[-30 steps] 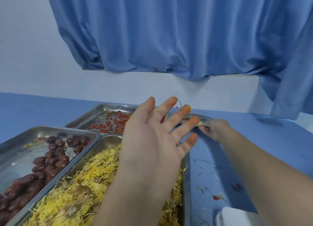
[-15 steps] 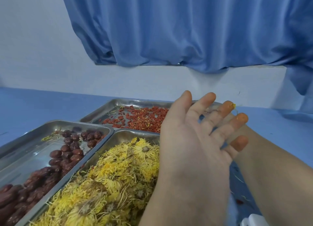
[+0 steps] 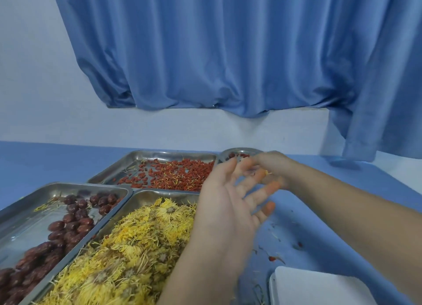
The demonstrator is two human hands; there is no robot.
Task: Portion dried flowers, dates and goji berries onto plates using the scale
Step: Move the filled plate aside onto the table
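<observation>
**Left hand spread wide, right hand at the small plate**

Head view, the only one I have. The left hand (image 3: pixel 230 204) is up in the middle of the picture, released, with its fingers (image 3: pixel 260 196) straight and fanned apart, and it holds nothing. The fingertips are stained orange, and a scrap of yellow petal shows near one of them. The hand is above the right edge of the flower tray (image 3: pixel 146 194) and the bare worktop (image 3: pixel 342 202) beside it.

The right hand (image 3: pixel 272 167) reaches in from the lower right, further out than the left. It is at the small round plate (image 3: pixel 242 151), which stands just past the right end of the berry tray (image 3: pixel 159 155). The left fingers cover its fingertips and the area is blurred, so I cannot tell whether it grasps anything. A few red pieces lie in the plate.

Three steel trays sit close together on the left:
- The near one is heaped with dried flowers (image 3: pixel 137 240), yellow and stringy.
- The date tray (image 3: pixel 27 213) to its left holds dates (image 3: pixel 70 222) along its right side, and its left half is bare metal.
- The far tray holds goji berries (image 3: pixel 178 173) in a thin layer with yellow threads mixed in.

Stray berries (image 3: pixel 271 258) and petal bits lie on the worktop near my right forearm. A white object (image 3: pixel 315 286) with a rounded corner sits at the bottom right, cut off by the frame, and I cannot say for sure what it is. A blue curtain (image 3: pixel 228 53) hangs over a pale wall (image 3: pixel 34 76) behind the worktop.
</observation>
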